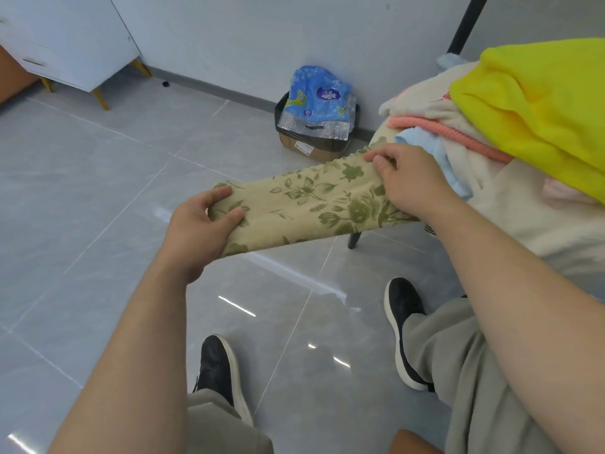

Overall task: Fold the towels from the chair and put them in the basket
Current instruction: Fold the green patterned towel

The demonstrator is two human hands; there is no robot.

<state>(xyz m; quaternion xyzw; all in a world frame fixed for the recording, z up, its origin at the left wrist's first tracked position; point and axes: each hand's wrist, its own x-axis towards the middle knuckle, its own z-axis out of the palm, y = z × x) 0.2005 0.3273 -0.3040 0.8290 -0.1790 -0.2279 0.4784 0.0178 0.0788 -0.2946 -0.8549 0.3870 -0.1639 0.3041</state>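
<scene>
Grey tiled floor [98, 178] below; left hand [203, 227] and right hand [409, 181] each pinch the floral towel [304, 204].

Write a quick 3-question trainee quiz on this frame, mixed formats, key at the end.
1. True or false: the floral towel lies flat on the floor.
2. Which towel tops the pile on the chair? A. yellow towel B. black C. purple
3. Short answer: which hand grips the floral towel's end nearer the pile?
Key: 1. False; the left hand and right hand hold it stretched above the floor. 2. A. 3. The right hand.
</scene>
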